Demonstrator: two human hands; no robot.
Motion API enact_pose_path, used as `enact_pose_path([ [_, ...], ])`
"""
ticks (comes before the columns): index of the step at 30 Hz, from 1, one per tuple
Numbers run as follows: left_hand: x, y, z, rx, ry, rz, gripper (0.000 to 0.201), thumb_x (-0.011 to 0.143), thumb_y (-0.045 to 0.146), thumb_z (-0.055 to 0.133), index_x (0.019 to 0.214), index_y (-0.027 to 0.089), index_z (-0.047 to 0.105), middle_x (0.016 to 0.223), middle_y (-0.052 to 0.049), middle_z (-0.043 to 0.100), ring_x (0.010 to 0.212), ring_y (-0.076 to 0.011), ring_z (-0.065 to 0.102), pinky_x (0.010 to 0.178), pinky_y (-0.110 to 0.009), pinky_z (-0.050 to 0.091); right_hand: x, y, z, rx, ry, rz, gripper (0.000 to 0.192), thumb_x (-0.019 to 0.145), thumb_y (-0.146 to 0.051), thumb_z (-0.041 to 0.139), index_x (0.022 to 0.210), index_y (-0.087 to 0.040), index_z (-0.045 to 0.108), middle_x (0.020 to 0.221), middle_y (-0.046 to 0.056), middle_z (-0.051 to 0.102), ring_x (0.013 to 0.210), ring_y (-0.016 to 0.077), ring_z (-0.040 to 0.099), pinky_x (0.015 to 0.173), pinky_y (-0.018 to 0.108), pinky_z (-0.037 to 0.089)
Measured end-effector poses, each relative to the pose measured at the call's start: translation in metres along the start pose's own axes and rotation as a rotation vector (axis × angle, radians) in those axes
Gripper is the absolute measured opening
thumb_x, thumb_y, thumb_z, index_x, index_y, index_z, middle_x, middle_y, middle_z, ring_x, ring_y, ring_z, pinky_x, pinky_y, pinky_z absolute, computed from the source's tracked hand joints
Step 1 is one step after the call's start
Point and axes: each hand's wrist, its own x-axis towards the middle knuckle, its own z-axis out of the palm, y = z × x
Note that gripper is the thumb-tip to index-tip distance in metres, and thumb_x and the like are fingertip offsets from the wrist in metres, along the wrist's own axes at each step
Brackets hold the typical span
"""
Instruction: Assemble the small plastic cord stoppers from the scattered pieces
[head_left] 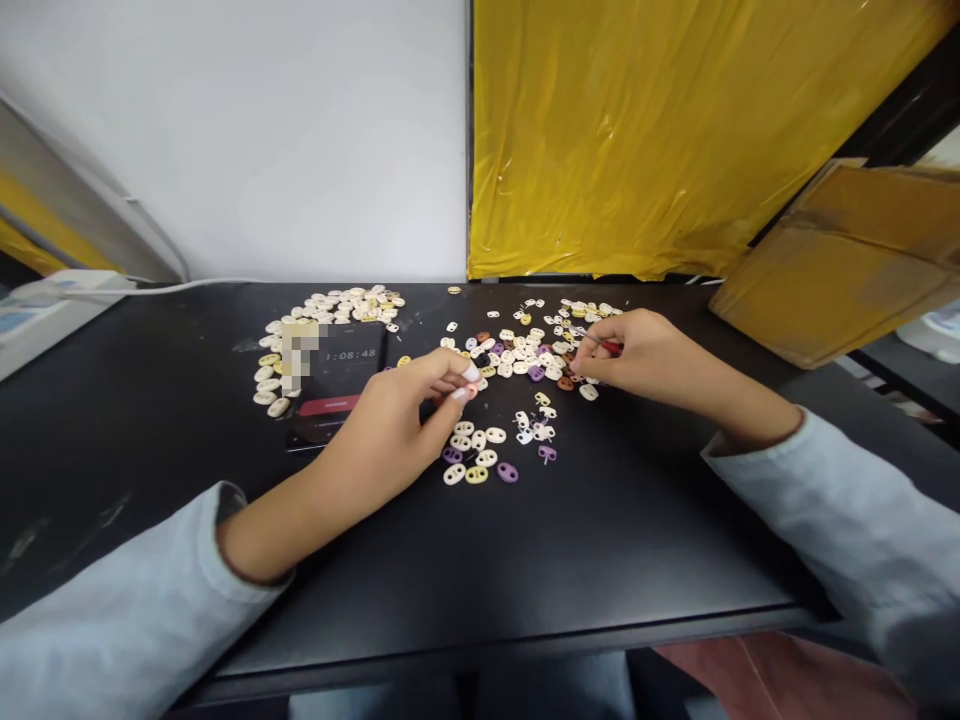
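My left hand pinches a small pinkish-orange piece between thumb and forefinger, above the middle of the black table. Its details are mostly hidden by the fingertips. My right hand is closed around a thin metal tool with a red handle; the tool's kind is not clear. Its fingertips are at the right edge of a pile of oval two-holed pieces, mostly cream, some purple, brown or black. Nearer me lies a loose group of similar pieces, beside several pieces with short stubs.
A phone showing a timer lies left of my left hand, with a curved band of cream pieces around it. More pieces lie behind my right hand. A cardboard box stands at the right, and a white device at the left.
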Motion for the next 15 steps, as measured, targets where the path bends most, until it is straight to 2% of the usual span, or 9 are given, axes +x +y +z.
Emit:
enact_pose_path([
  [2, -0.0006, -0.0009, 0.0007, -0.018, 0.017, 0.009, 0.009, 0.093, 0.019, 0.059, 0.101, 0.018, 0.063, 0.096, -0.001, 0.071, 0.088, -0.0146, 0.068, 0.083, -0.026, 0.052, -0.0006, 0.0025, -0.0015, -0.013, -0.042, -0.009, 0.013, 0.076, -0.025, 0.066, 0.068, -0.020, 0.074, 0.062, -0.001, 0.067, 0.056, 0.0134, 0.055, 0.051, 0.027, 0.037],
  [7, -0.0016, -0.0030, 0.0029, -0.081, 0.012, 0.002, 0.009, 0.092, 0.020, 0.060, 0.099, 0.019, 0.067, 0.098, -0.002, 0.071, 0.089, -0.0151, 0.068, 0.083, -0.027, 0.054, 0.0001, 0.0063, 0.0023, -0.058, -0.034, -0.032, 0.013, 0.076, -0.029, 0.069, 0.069, -0.020, 0.074, 0.061, -0.002, 0.066, 0.055, 0.0132, 0.055, 0.051, 0.027, 0.038],
  [12, 0.0004, -0.0006, 0.0046, -0.301, 0.004, -0.104, 0.009, 0.089, 0.023, 0.065, 0.096, 0.016, 0.067, 0.093, -0.003, 0.072, 0.090, -0.0162, 0.070, 0.084, -0.027, 0.056, 0.0008, 0.0078, 0.0043, -0.072, -0.026, -0.050, 0.013, 0.079, -0.030, 0.068, 0.074, -0.022, 0.077, 0.064, -0.001, 0.067, 0.056, 0.0141, 0.056, 0.051, 0.028, 0.038],
  [15, 0.0026, 0.0020, 0.0044, -0.448, 0.021, -0.183, 0.012, 0.086, 0.023, 0.070, 0.094, 0.015, 0.066, 0.092, -0.005, 0.073, 0.089, -0.0168, 0.070, 0.084, -0.028, 0.058, 0.0003, 0.0065, 0.0021, -0.004, -0.049, -0.074, 0.017, 0.081, -0.032, 0.067, 0.074, -0.021, 0.077, 0.063, 0.000, 0.067, 0.057, 0.0147, 0.056, 0.053, 0.028, 0.039],
])
